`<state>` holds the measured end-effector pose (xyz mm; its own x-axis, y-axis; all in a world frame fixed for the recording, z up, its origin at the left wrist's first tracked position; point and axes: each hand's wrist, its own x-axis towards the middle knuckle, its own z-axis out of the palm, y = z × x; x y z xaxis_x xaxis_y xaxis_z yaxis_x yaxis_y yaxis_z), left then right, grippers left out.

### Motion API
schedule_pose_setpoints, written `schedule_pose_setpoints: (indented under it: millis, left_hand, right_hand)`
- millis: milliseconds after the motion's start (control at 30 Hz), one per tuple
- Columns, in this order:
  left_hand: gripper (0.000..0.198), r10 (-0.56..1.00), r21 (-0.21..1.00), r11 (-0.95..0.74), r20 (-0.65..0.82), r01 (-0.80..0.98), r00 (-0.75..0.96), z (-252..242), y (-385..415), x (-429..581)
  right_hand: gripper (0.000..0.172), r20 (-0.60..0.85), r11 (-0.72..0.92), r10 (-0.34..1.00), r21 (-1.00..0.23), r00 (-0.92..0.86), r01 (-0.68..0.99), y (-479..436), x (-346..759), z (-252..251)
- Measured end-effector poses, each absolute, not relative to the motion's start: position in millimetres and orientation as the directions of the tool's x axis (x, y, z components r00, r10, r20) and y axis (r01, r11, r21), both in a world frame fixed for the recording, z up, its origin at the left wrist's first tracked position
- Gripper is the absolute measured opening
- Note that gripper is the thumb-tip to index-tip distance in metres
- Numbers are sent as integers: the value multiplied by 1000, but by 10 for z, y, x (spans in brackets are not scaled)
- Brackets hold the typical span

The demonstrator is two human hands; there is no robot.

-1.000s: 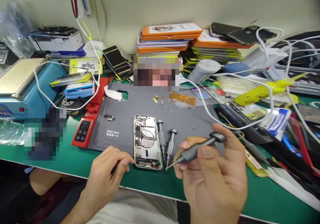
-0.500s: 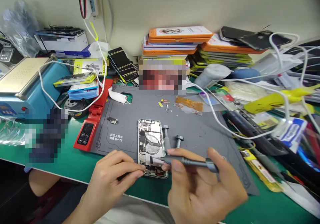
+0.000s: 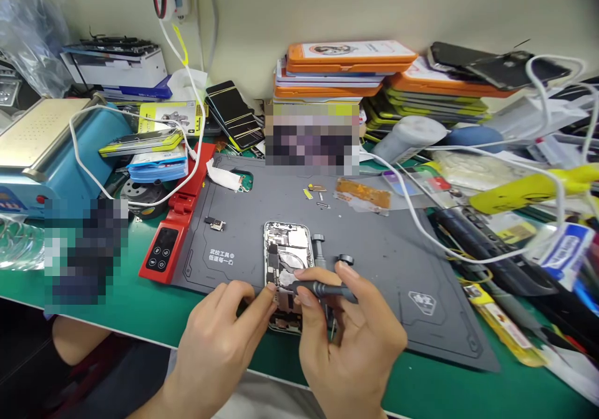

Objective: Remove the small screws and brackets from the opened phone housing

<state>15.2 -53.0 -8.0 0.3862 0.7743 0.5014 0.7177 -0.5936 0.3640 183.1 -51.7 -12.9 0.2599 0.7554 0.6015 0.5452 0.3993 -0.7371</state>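
Observation:
An opened smartphone [image 3: 291,239], its inner parts showing, lies on the grey work mat near my edge of the bench. My right hand [image 3: 353,338] grips a dark precision screwdriver [image 3: 331,290] between thumb and fingers, held nearly level with its front end over the phone's middle. My left hand [image 3: 219,335] has thumb and forefinger pinched together at the phone's left side; whatever is between the fingertips is too small or hidden. Just right of the phone lie two more screwdrivers, one grey [image 3: 319,248] and one with a dark cap [image 3: 345,260], both partly covered by my right hand.
The grey mat [image 3: 262,203] carries a small phone part [image 3: 216,223], tiny pieces and an amber film [image 3: 364,195]. A red control strip [image 3: 161,249] edges it. Orange boxes [image 3: 350,60] are stacked behind. A white cable [image 3: 412,222] loops over tools at right.
My right hand has brought the screwdriver left and inward over the phone, closer to my left hand. My left fingertips have shifted up along the phone's side. The view has moved slightly.

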Motion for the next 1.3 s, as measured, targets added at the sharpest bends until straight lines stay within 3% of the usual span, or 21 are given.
schedule_pose_setpoints:
  millis: [133,333,467,633,1300]
  left_hand:
    - [24,772,359,-596,502,718,390,-84,-530,146]
    - [25,770,363,-604,497,709,401,-97,-534,124]
    - [27,768,367,-607,498,705,402,-87,-528,112]
    - [29,765,375,-617,494,692,414,-60,-510,106]
    - [26,759,357,-616,508,702,407,-60,-512,126]
  right_hand:
    - [26,626,406,742,-703,238,584,-520,1837,-126]
    - [59,749,482,658,-499,78,721,-483,1851,-103]
    - [74,772,533,635,-468,31,705,-466,1841,-65]
    - [76,759,572,651,-499,11,651,-466,1838,-39]
    - [81,752,518,658,-487,36,703,-480,1847,-75]
